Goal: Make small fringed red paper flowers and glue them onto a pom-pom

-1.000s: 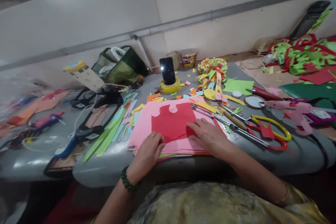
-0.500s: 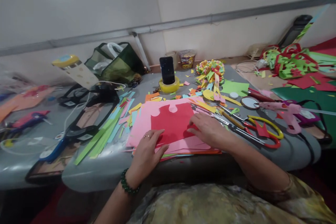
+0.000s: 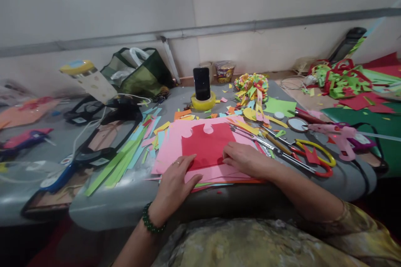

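A red sheet of paper [image 3: 205, 144] with round notches cut in its far edge lies on a stack of pink paper [image 3: 169, 150]. Flat across its near left corner rests my left hand [image 3: 177, 177], fingers stretched and thumb spread away. My right hand [image 3: 242, 158] is curled over the sheet's right edge, its bent fingertips close together on the red paper. Right of the stack lie long-bladed scissors [image 3: 282, 154] with red handles and another pair with a yellow handle [image 3: 324, 154]. Under my palms, the sheet's edges are hidden.
A phone [image 3: 202, 83] stands in a yellow tape roll [image 3: 203, 102]. Paper strips [image 3: 122, 164] lie at the left, a pink glue gun [image 3: 338, 135] at the right. Behind are a paper-flower bunch [image 3: 252, 85], a snack cup [image 3: 224, 71] and a green bag [image 3: 140, 75].
My right hand's fingers have drawn closer together and curled at the red sheet's edge. My left hand stays in about the same place. The view has shifted slightly.
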Motion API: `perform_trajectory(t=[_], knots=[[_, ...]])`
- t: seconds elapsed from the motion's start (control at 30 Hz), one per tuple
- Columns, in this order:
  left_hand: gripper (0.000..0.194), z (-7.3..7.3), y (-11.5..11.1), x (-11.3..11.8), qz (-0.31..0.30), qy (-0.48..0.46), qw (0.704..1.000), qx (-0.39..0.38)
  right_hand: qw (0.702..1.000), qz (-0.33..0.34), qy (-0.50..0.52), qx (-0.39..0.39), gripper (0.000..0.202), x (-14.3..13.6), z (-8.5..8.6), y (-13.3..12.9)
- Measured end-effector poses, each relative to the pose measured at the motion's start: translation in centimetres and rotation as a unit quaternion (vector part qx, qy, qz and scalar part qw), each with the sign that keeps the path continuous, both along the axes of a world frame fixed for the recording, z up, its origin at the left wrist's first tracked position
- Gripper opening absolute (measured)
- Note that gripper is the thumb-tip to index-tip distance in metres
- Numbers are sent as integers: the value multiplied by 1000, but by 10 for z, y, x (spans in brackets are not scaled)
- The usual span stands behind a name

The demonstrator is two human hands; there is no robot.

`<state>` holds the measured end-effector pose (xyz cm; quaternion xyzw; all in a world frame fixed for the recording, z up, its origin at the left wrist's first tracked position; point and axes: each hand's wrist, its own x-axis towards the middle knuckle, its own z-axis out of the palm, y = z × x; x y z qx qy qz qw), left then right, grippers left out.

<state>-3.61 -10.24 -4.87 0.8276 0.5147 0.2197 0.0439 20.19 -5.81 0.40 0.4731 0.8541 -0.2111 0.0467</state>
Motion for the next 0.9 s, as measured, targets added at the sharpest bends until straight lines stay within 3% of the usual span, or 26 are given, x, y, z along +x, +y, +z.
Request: perform_trajectory(t=[0.23,0.37,0.47,0.6,0.77,0.9], knots=[[32,-1,1,0,8,1,1000,-9,1000,-10,-14,0,19,-3,2,-11],[39,1,1,-1,12,-1,1000,-22,1000,4,-11,27,22,7,12,-13],[41,3,1,-2,9,-4,1000,-25,995,-67,-39,57,22,23,27,-2],[30,5,4,-3,-24,3,999,-25,967,-199,-89,132,24,38,39,24],[30,4,8,-6,-54,13,998,10,956,-230,-121,135,27,39,32,47],[33,2,9,-6,-65,33,997,38,955,-229,-94,165,29,44,34,42]])
